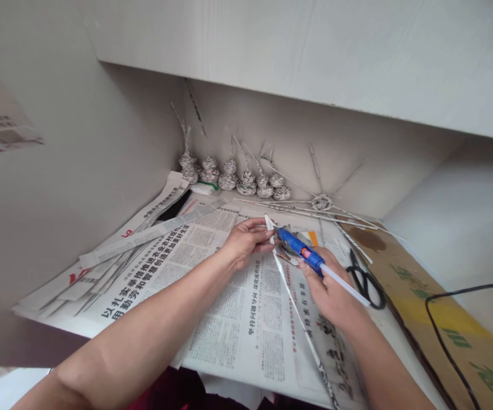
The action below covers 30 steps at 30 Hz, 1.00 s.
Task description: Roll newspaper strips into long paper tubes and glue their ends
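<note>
My left hand (250, 244) pinches the upper end of a rolled newspaper stick (294, 304), which slants down toward the front edge of the table. My right hand (325, 285) is closed around a blue hot glue gun (300, 246). A translucent glue stick (344, 285) juts out of the gun's rear. The gun's nozzle is close to the paper at my left fingertips; whether it touches I cannot tell. Printed newspaper sheets (225, 313) lie under both hands.
Several woven paper gourds (228, 173) line the back wall. A woven paper piece with spokes (321, 201) stands right of them, near loose paper sticks (302, 212). Scissors (364, 279), cardboard (443, 319) and a black cable (436, 324) lie right; newspaper strips (144, 239) lie left.
</note>
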Each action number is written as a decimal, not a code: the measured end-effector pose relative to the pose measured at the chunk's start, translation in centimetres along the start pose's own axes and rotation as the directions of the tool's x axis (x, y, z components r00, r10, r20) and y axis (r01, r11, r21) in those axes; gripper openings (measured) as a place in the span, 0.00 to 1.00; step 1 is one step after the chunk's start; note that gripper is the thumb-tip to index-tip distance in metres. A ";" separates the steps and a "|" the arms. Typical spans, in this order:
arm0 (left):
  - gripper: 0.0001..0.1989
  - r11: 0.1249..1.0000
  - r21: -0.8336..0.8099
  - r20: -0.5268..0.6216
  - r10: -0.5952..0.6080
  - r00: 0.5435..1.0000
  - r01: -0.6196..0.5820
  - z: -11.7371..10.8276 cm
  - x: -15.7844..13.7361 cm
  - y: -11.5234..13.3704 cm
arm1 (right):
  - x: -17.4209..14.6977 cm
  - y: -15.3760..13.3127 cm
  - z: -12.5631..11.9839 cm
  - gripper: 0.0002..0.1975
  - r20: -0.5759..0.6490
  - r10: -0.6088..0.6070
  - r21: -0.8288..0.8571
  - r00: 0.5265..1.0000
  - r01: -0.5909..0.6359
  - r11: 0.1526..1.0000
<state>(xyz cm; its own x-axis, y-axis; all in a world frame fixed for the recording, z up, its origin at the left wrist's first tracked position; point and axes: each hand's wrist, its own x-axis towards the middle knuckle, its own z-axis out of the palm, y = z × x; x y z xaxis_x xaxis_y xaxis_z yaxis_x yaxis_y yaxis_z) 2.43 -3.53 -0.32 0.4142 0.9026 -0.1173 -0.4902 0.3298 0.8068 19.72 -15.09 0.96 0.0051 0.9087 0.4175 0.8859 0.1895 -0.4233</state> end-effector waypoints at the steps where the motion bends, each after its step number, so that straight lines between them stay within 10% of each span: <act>1: 0.14 1.000 0.000 0.002 0.001 1.000 -0.001 0.0 0.0 0.0 | 0.0 0.0 0.0 0.10 -0.003 0.000 -0.003 1.000 0.000 1.000; 21: 0.08 0.995 -0.034 -0.002 -0.089 0.996 0.089 -0.2 0.3 0.6 | -2.4 4.9 -3.2 0.16 -0.041 0.176 -0.208 0.984 -0.181 0.961; 30: 0.08 0.987 -0.007 0.033 -0.160 0.987 0.160 0.0 0.0 0.7 | -8.2 13.8 -11.4 0.23 -0.127 0.452 -0.600 0.883 -0.432 0.674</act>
<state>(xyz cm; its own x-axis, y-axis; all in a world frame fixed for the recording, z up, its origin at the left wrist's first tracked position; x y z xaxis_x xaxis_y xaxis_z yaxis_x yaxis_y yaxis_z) 2.05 -3.28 0.26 0.5125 0.8285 -0.2257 -0.4228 0.4722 0.7734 37.14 -24.17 0.87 0.4642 0.8404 0.2797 0.8728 -0.4878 0.0170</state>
